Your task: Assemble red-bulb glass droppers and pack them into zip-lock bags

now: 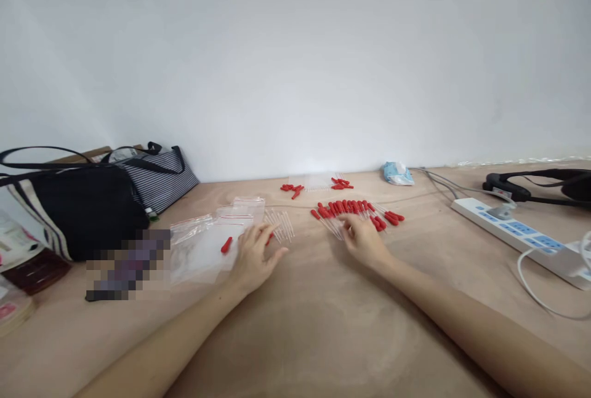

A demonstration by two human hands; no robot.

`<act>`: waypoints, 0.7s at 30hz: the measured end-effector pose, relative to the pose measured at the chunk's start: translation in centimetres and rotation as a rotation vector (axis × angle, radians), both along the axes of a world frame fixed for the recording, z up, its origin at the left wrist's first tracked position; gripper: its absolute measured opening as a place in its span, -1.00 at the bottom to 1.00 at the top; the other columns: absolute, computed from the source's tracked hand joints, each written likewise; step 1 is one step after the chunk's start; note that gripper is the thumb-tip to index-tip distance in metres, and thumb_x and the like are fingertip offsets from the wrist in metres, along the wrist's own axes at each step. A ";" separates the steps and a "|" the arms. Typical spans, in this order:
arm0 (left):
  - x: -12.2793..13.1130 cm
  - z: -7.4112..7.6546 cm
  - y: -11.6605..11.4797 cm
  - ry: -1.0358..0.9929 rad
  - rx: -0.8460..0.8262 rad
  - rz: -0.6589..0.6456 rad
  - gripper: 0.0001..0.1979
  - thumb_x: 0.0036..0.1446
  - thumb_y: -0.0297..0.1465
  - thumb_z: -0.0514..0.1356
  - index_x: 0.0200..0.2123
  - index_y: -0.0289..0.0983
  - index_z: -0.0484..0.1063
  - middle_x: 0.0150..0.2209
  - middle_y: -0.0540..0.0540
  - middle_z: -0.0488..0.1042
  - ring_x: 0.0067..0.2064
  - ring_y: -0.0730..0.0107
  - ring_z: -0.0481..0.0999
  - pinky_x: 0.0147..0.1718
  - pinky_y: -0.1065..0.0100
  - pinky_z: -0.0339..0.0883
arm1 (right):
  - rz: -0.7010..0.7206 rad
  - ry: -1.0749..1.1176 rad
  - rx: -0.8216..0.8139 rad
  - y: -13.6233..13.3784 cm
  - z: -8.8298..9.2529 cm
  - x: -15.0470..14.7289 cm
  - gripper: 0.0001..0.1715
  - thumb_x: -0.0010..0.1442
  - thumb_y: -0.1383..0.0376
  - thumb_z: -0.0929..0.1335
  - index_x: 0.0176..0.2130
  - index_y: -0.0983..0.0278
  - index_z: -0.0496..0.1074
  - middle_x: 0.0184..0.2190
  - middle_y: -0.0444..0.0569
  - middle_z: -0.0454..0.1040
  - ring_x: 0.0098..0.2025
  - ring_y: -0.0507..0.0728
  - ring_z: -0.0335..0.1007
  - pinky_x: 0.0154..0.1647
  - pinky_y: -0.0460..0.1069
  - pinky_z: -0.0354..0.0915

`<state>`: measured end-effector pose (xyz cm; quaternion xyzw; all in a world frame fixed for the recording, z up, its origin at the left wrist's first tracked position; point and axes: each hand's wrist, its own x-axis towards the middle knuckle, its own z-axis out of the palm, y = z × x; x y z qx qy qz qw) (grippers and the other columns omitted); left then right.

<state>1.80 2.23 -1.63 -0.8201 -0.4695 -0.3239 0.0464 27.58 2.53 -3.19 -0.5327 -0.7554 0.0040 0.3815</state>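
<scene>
Over by the tabletop's left edge a black bag and a striped bag are sitting well clear of what I'm doing. Nearer the middle, a few clear zip bags are lying flat, with one red-bulbed dropper resting on top of them.

My left hand is lying palm down with the fingers loosely spread, pressing on the right edge of those bags and gripping nothing that I can make out. A bit of red is showing just by its fingertips. Just past them, bare glass tubes are fanning out toward the far edge.

The row of droppers is lying right of centre, red bulbs toward the wall and glass tips toward me. My right hand is reaching into its near side with the fingers curled down onto the glass tips. It is touching the row, but I cannot tell whether it is pinching one.

As I judge it, I'm picking a dropper from the row while steadying a bag. Lifting one calls for a fine fingertip pinch on a single thin tube without rolling its neighbours.

Toward the right edge, a power strip is lying well apart from the droppers.
</scene>
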 end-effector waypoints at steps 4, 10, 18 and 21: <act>-3.4 -0.1 0.6 0.092 0.078 0.310 -0.75 0.02 -0.28 0.10 -0.23 -0.23 0.40 -0.18 -0.16 0.34 -0.13 0.10 0.28 -0.17 0.14 0.16 | -0.321 0.055 -0.028 3.1 -0.3 1.7 -0.83 0.03 0.41 0.18 -0.33 0.32 0.31 -0.42 0.01 0.43 -0.36 0.12 0.31 -0.34 -0.04 0.08; -6.0 -0.6 1.3 0.112 -0.115 0.396 -0.64 -0.01 -0.21 0.08 -0.20 -0.32 0.37 -0.29 -0.15 0.32 -0.24 0.19 0.35 -0.21 0.22 0.24 | -0.463 -0.118 -0.126 4.0 -0.7 2.1 -0.84 0.01 0.40 0.20 -0.40 0.31 0.34 -0.39 0.02 0.44 -0.29 0.15 0.30 -0.26 0.03 0.00; -7.2 -0.8 2.6 0.109 -0.116 0.385 -0.74 0.05 -0.39 -0.06 -0.28 -0.32 0.37 -0.36 -0.15 0.36 -0.28 0.24 0.41 -0.26 0.27 0.29 | -0.074 -0.039 -0.291 3.9 1.1 -5.2 -0.79 0.07 0.36 0.22 -0.32 0.31 0.42 -0.29 0.06 0.45 -0.19 0.13 0.32 -0.17 -0.01 0.10; -7.6 -0.8 2.9 0.104 -0.190 0.435 -0.76 0.02 -0.41 -0.03 -0.27 -0.30 0.35 -0.36 -0.13 0.40 -0.32 0.26 0.44 -0.30 0.30 0.31 | -0.119 -0.005 -0.414 5.2 1.4 -9.1 -0.72 0.09 0.28 0.22 -0.28 0.36 0.43 -0.31 0.15 0.47 -0.22 0.16 0.37 -0.27 -0.02 0.20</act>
